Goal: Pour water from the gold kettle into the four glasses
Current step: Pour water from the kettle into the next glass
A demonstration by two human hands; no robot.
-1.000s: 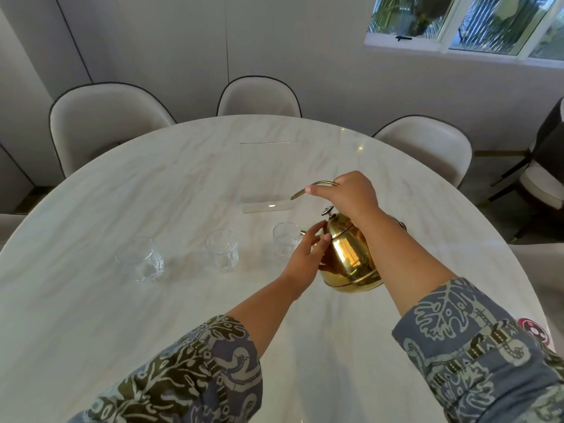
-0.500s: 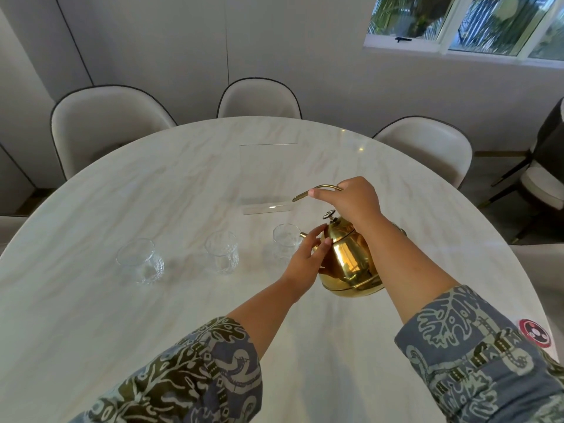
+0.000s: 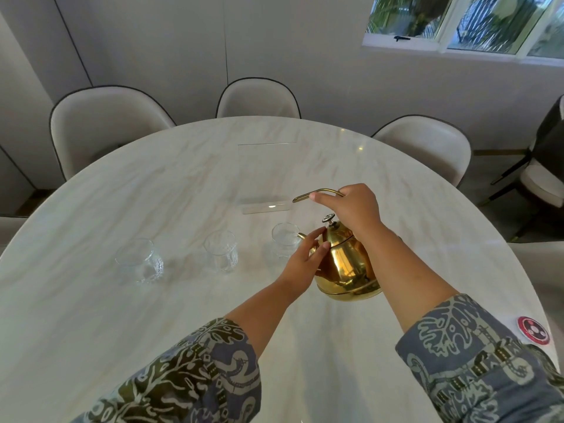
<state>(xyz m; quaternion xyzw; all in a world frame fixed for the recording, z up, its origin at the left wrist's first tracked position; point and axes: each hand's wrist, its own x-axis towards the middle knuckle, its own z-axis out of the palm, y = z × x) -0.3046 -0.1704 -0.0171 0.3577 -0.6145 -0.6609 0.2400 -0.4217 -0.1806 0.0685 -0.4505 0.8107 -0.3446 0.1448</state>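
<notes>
A: What are the fingers doing?

B: The right hand (image 3: pixel 351 209) is curled tight around the thin arched handle (image 3: pixel 317 193) of the gold kettle (image 3: pixel 345 267), carrying it tipped toward nine o'clock. The left hand (image 3: pixel 305 261) has its fingers loosely extended, narrow gaps between them, the fingertips (image 3: pixel 319 239) resting against the kettle's shoulder just below the lid knob (image 3: pixel 328 218), steadying rather than gripping.

A: And where's the kettle relative to the glasses?

B: Off the marble table (image 3: pixel 91 315), near centre, its spout at the rim of the nearest glass (image 3: pixel 285 242) on its nine o'clock side. Two more glasses continue that way: a middle one (image 3: pixel 221 251) and a far one (image 3: pixel 139 259).

A: The fourth?

B: I can't find it; possibly hidden behind the kettle and arms.

A: How far along?

B: I'd judge early. No stream shows, and I can't tell water levels in clear glass. The two leftward glasses are probably unfilled.
</notes>
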